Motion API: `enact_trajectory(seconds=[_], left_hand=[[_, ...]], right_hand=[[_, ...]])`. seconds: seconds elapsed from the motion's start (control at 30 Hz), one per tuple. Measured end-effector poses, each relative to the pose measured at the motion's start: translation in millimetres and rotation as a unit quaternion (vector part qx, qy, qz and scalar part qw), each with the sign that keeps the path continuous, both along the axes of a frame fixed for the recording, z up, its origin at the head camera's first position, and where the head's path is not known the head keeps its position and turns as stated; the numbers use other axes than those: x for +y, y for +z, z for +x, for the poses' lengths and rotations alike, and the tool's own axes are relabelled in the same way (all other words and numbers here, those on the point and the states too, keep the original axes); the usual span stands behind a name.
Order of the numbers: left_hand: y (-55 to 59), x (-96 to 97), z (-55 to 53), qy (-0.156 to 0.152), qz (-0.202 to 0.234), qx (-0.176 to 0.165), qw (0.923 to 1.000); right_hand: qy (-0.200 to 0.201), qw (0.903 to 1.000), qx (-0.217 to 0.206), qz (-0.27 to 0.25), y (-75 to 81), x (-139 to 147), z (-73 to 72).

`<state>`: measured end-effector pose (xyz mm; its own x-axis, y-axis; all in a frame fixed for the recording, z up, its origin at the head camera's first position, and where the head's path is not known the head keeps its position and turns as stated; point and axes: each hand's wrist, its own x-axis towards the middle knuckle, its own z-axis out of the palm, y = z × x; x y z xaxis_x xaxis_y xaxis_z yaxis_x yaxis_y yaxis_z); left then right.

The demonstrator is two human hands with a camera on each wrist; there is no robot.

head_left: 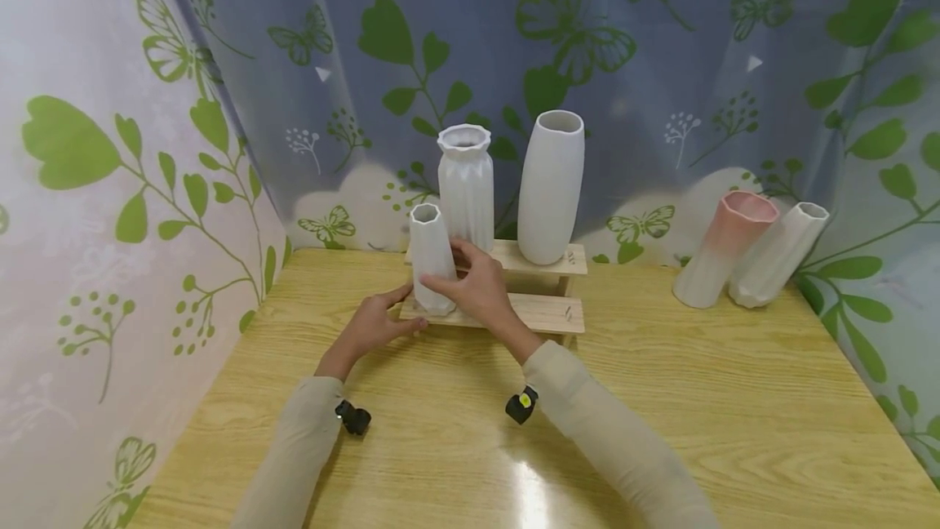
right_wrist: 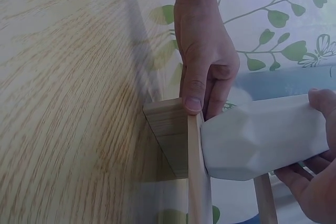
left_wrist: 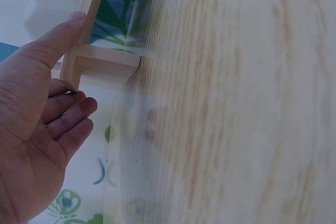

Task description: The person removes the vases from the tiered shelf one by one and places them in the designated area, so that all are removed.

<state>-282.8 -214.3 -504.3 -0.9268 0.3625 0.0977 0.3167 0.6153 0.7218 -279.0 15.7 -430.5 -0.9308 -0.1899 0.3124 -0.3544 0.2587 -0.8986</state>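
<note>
A small white faceted vase [head_left: 428, 247] stands at the left end of the lower shelf of a two-step wooden stand [head_left: 539, 313]. My right hand [head_left: 481, 288] grips this vase from its right side, thumb in front and fingers behind. My left hand [head_left: 370, 326] holds the left end of the same shelf. In the left wrist view the left thumb lies on the board's face and the other fingers curl below its end. The right wrist view shows the base of the vase [right_wrist: 247, 140] against the board [right_wrist: 195, 156], close to the left thumb.
On the upper shelf stand a white ribbed vase [head_left: 467, 186] with a scalloped rim and a tall smooth white vase [head_left: 551, 194]. A pink-and-white vase [head_left: 716, 255] and another white vase [head_left: 778, 255] stand at the table's right rear. A patterned curtain [head_left: 470, 23] hangs behind.
</note>
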Motion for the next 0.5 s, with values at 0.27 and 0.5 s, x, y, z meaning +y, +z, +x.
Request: enact_trajectory(seconds=[0.27,0.5], left_hand=[[-0.6,-0.5,-1.3,0.001,-0.002,0.000,1.0000],[-0.5,0.0,-0.1,0.004,0.002,0.000,1.0000]], right_hand=[[0.009,0.9999,0.012,-0.006,0.6,2.9,2.7],[0.012,0.9998,0.011,-0.008,6.1,8.5,8.9]])
